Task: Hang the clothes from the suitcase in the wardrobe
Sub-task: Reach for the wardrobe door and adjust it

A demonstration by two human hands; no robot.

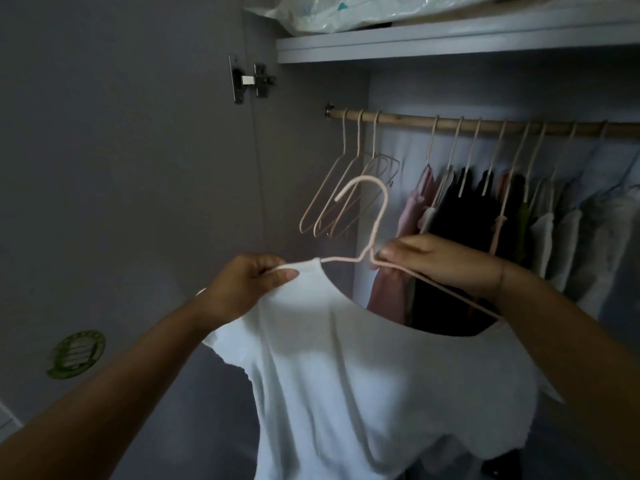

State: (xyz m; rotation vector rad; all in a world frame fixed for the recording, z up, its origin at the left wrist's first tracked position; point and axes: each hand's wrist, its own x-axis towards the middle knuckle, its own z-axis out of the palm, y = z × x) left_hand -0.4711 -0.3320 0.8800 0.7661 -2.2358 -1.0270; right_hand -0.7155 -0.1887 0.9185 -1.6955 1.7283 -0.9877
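A white top (363, 375) hangs in front of me on a pale pink wire hanger (375, 216), hook pointing up toward the wardrobe. My left hand (249, 282) grips the top's left shoulder together with the hanger's left arm. My right hand (440, 261) pinches the hanger's right arm just below the neck; that arm runs bare down to the top's right shoulder. The wooden rail (408, 120) crosses the open wardrobe above. The suitcase is not in view.
Three empty pink hangers (332, 199) hang at the rail's left end. Pink, black and white garments (491, 220) fill the rail to the right. The open door (121, 168) stands at left with its hinge (252, 79). A shelf (450, 43) above holds plastic bags.
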